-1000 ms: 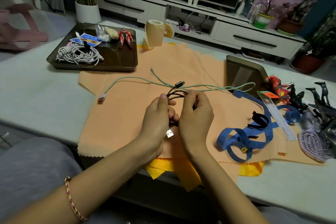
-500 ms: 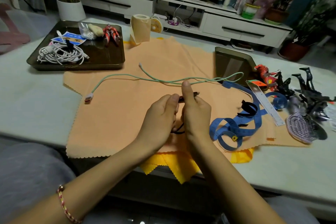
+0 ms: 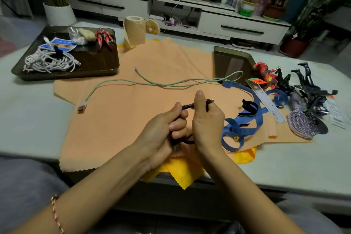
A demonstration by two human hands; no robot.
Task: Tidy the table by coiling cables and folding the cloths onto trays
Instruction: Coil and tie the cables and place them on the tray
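Note:
Both hands hold a short black cable (image 3: 187,106) above an orange cloth (image 3: 121,119). My left hand (image 3: 163,131) grips its looped part, with the USB plug hanging below. My right hand (image 3: 207,119) pinches the other end, whose plug sticks out to the right. A mint-green cable (image 3: 152,81) lies uncoiled across the cloth. A yellow cloth (image 3: 176,171) shows beneath the orange one at the table's front edge. A dark tray (image 3: 106,66) at the back left carries a coiled white cable (image 3: 50,61). A second dark tray (image 3: 231,62) sits at the right.
A blue measuring tape (image 3: 241,129), a black strap (image 3: 249,107), a ruler (image 3: 266,99), a hairbrush (image 3: 303,125) and toy figures (image 3: 303,85) crowd the right side. A paper roll (image 3: 133,30) and small fan (image 3: 152,27) stand at the back. The left tray also carries a red toy (image 3: 103,39).
The loose loops of the black cable have been drawn tighter into my left hand. My right hand has shifted along to the free plug end. The view has moved slightly.

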